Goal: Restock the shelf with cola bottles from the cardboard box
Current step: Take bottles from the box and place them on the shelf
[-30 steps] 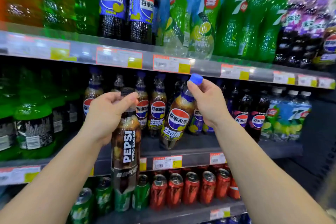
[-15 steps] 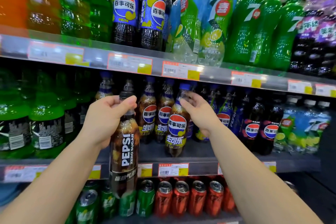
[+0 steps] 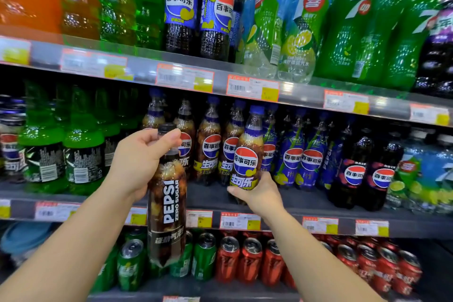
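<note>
My left hand (image 3: 139, 162) grips the neck of a black-capped Pepsi Zero Sugar bottle (image 3: 167, 206), which hangs upright in front of the middle shelf (image 3: 306, 206). My right hand (image 3: 259, 193) holds the lower part of a blue-capped cola bottle (image 3: 247, 154) with a yellow band, standing at the front of the middle shelf in a row of like cola bottles (image 3: 210, 142). The cardboard box is out of view.
Green soda bottles (image 3: 83, 144) fill the middle shelf's left, dark Pepsi bottles (image 3: 355, 169) its right. Large Pepsi and 7-Up bottles (image 3: 353, 19) stand on the top shelf. Green and red cans (image 3: 247, 260) line the bottom shelf. Price tags run along the shelf edges.
My right hand set the blue-capped bottle upright on the middle shelf and slid from its cap down to its base. The left hand kept the Zero Sugar bottle steady.
</note>
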A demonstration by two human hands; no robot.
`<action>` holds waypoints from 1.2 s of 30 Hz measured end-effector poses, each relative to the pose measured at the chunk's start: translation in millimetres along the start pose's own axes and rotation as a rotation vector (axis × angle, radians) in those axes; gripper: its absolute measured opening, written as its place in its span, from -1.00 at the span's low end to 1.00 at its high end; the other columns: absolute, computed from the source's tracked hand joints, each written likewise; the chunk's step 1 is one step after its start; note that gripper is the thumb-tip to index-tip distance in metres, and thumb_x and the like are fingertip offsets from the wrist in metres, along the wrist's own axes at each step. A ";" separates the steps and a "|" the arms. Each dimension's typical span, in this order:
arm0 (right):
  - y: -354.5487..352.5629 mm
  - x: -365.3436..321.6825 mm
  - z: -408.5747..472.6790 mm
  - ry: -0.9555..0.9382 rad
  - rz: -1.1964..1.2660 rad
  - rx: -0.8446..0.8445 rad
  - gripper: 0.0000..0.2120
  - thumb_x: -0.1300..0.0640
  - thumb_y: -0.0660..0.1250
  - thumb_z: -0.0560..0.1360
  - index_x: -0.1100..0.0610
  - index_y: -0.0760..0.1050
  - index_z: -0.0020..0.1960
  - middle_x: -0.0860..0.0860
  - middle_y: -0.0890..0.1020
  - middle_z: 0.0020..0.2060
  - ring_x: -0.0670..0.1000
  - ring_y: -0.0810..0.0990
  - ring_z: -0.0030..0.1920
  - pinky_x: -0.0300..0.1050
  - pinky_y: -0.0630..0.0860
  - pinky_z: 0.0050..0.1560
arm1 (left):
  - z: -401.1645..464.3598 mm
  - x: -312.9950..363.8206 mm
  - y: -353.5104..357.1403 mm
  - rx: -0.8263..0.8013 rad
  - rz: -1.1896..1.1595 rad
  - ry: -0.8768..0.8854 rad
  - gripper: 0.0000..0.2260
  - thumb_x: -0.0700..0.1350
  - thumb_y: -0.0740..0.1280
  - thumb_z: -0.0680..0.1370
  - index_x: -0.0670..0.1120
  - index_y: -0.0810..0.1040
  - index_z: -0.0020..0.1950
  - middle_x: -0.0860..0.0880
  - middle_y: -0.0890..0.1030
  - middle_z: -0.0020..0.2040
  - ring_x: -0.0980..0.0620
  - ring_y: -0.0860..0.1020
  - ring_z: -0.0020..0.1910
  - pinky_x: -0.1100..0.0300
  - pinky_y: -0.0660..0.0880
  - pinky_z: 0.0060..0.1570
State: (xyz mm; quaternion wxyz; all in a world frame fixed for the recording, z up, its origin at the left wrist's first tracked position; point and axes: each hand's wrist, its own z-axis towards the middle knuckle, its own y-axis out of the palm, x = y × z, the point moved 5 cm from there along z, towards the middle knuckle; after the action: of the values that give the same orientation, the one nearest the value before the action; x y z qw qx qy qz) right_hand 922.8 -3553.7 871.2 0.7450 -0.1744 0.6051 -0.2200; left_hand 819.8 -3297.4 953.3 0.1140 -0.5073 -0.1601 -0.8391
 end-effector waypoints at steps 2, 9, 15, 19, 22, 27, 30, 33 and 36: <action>10.7 -9.4 0.9 -0.043 0.037 -0.042 -0.44 -0.11 0.62 0.16 -0.07 0.35 -0.02 -0.12 0.62 -0.07 -0.15 0.59 -0.11 -0.17 0.51 -0.13 | -0.6 1.5 -12.5 0.033 -0.005 -0.005 -0.42 0.35 0.50 0.07 -0.08 0.66 -0.19 -0.06 0.72 -0.17 0.02 0.67 -0.22 0.14 0.59 -0.33; 93.1 -64.8 -5.8 -0.153 0.108 -0.280 -0.48 -0.01 0.63 0.21 -0.04 0.40 0.02 -0.13 0.61 -0.04 -0.13 0.58 -0.07 -0.20 0.46 -0.06 | -2.9 11.9 -72.7 0.156 0.029 -0.008 -0.38 0.35 0.52 0.01 -0.07 0.64 -0.14 -0.03 0.72 -0.16 0.05 0.68 -0.24 0.14 0.56 -0.33; 156.3 -108.8 -15.2 -0.182 0.115 -0.337 -0.55 -0.03 0.61 0.24 -0.08 0.42 -0.01 -0.11 0.62 -0.01 -0.14 0.55 -0.11 -0.13 0.50 0.01 | -6.0 20.1 -113.3 0.229 0.084 -0.009 -0.16 0.32 0.50 0.06 -0.22 0.56 0.13 -0.04 0.72 -0.10 0.01 0.68 -0.12 0.03 0.57 -0.14; 174.3 -118.6 -15.7 -0.196 0.084 -0.323 -0.50 -0.07 0.60 0.25 -0.01 0.44 0.07 -0.05 0.63 0.08 -0.08 0.52 -0.08 -0.13 0.48 -0.03 | -5.2 22.6 -127.7 0.240 0.103 -0.002 -0.07 0.35 0.50 0.05 -0.25 0.50 0.21 -0.01 0.72 -0.10 0.02 0.68 -0.10 0.04 0.58 -0.16; 179.6 -118.9 -14.3 -0.194 0.085 -0.317 -0.41 -0.09 0.60 0.23 0.04 0.45 0.16 -0.05 0.63 0.10 -0.08 0.53 -0.07 -0.14 0.47 -0.02 | -3.5 20.7 -130.9 0.248 0.112 0.012 -0.15 0.36 0.51 0.04 -0.20 0.56 0.11 -0.02 0.72 -0.10 0.00 0.69 -0.10 0.03 0.58 -0.16; 175.6 -117.4 -16.0 -0.164 0.124 -0.362 -0.39 -0.11 0.59 0.25 0.02 0.39 0.16 -0.05 0.59 0.13 -0.08 0.51 -0.01 -0.14 0.46 0.02 | -0.4 17.9 -121.0 0.240 0.102 0.012 -0.39 0.25 0.49 0.15 -0.15 0.60 0.01 -0.02 0.72 -0.11 0.02 0.69 -0.15 0.09 0.60 -0.25; 153.0 -116.0 -17.2 -0.166 0.156 -0.325 -0.26 -0.18 0.55 0.26 0.01 0.34 0.32 -0.09 0.47 0.14 -0.05 0.49 0.12 -0.11 0.46 0.12 | 0.7 19.0 -109.3 0.224 0.064 0.013 -0.44 0.19 0.48 0.19 -0.15 0.59 0.02 -0.04 0.72 -0.11 0.03 0.69 -0.18 0.16 0.58 -0.33; 124.3 -124.4 -24.5 -0.251 0.310 -0.379 -0.36 -0.20 0.52 0.29 -0.07 0.38 0.27 -0.08 0.51 0.18 -0.08 0.53 0.12 -0.19 0.48 0.05 | 3.8 21.0 -91.2 0.203 0.075 0.034 -0.63 0.15 0.48 0.24 -0.08 0.65 -0.11 -0.05 0.72 -0.14 0.04 0.69 -0.22 0.13 0.59 -0.34; 114.9 -132.5 -48.2 -0.291 0.336 -0.681 -0.30 -0.26 0.52 0.22 -0.14 0.36 0.28 -0.11 0.55 0.16 -0.17 0.60 0.06 -0.25 0.49 -0.03 | 6.7 20.8 -70.3 0.199 0.074 0.048 -0.67 0.15 0.50 0.26 -0.10 0.65 -0.21 -0.08 0.72 -0.18 0.02 0.67 -0.23 -0.01 0.62 -0.17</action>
State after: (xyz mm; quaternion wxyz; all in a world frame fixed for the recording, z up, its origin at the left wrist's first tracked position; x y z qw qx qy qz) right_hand 866.4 -3385.3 910.1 0.7481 -0.3392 0.5517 0.1446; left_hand 790.8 -3230.5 963.9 0.1984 -0.4789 -0.2213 -0.8260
